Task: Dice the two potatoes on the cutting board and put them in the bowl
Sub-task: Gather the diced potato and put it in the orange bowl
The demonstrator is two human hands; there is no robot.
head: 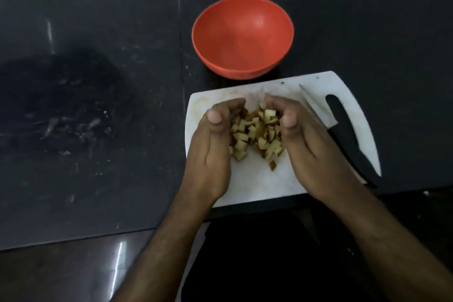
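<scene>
Potato cubes [255,133] lie heaped between the left hand [213,144] and right hand [304,140], each grip cupped open against the pile. Straight beyond, just past the cutting board [269,179], sits the empty bowl [242,37].

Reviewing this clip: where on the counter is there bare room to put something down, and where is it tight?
Free: the dark counter left of the cutting board and orange bowl, and the strip right of the bowl. Crowded: the board, where the left hand and right hand cup the diced potato, with the knife alongside.
</scene>
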